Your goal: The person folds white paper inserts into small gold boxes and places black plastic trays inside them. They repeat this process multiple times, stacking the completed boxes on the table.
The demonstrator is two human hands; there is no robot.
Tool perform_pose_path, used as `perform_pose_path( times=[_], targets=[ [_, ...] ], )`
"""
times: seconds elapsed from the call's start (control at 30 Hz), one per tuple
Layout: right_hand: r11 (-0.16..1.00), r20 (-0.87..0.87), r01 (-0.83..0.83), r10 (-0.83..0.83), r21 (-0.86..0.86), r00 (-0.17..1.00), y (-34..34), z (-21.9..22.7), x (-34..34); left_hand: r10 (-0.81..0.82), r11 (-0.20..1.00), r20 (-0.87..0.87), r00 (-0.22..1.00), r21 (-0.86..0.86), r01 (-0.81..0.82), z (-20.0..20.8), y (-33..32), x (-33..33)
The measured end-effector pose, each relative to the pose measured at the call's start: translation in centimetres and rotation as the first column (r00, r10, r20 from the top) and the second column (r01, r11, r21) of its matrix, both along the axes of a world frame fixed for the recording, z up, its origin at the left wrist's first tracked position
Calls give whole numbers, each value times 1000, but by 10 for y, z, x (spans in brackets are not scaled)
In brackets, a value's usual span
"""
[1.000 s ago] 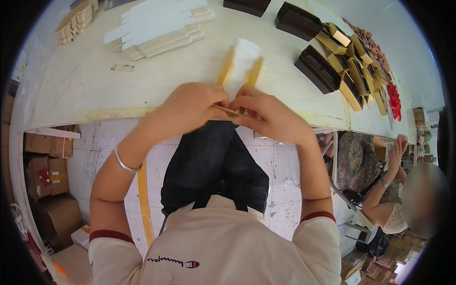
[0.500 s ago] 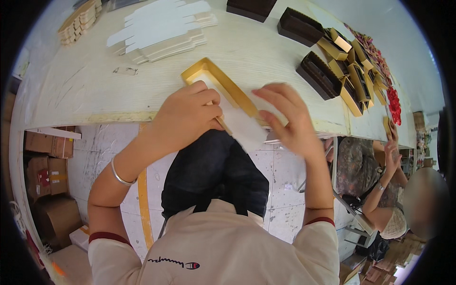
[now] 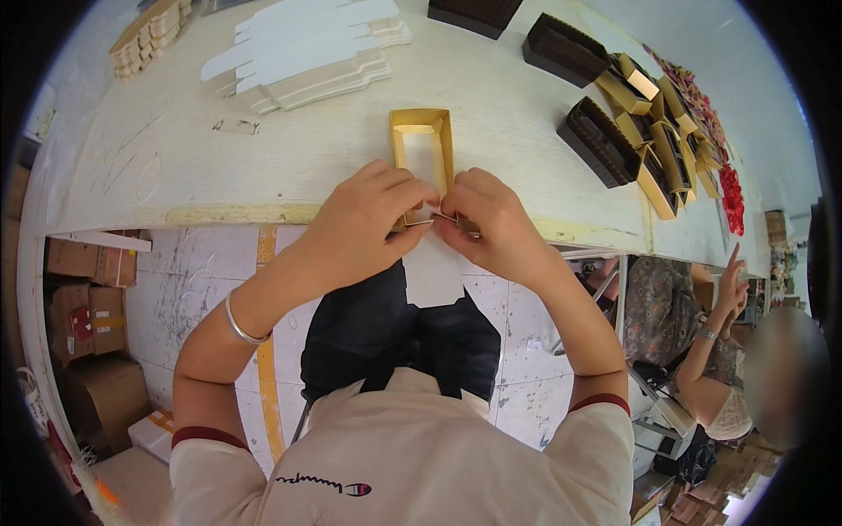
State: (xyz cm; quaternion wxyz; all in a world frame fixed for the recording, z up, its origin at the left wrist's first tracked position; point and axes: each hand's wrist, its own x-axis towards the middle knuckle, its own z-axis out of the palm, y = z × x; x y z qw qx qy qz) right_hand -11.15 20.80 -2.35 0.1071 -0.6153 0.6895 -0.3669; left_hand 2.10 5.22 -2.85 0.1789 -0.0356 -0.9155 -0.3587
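A partly folded gold cardboard box with a white inside lies between my hands at the table's front edge. Its far end and long sides stand up, while a pale end flap hangs over the edge above my lap. My left hand pinches the near left corner, thumb and fingers pressed together. At the near right corner, my right hand grips the card in the same way. The small end tabs meet between the fingertips, partly hidden by them.
A stack of flat white box blanks lies at the back left, beside stacked wooden-coloured pieces. Dark brown trays and finished gold boxes crowd the right, near red decorations. Another person's hand is at far right.
The box has turned from slanting to nearly straight ahead of me. My right hand has moved left and closed on its near right corner; my left hand has shifted slightly right.
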Motion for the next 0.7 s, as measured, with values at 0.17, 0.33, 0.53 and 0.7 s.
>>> perform_pose_path(
  times=[0.17, 0.33, 0.53, 0.7],
  targets=[
    [973, 313, 120, -179, 200, 933, 5, 6, 10, 18, 997, -92, 996, -74, -25, -10, 9, -4],
    [1000, -188, -1, -1, -13, 982, 34, 3, 7, 46, 996, 67, 997, 74, -51, -7, 9, 0],
    [957, -363, -101, -5, -271, 932, 29, -18, 7, -60, 980, 180, 982, 198, 23, 4, -1, -5],
    [953, 167, 72, -22, -295, 986, 8, -22, 7, -223, 867, 274, 936, 494, 62, 9, -19, -4]
  ],
)
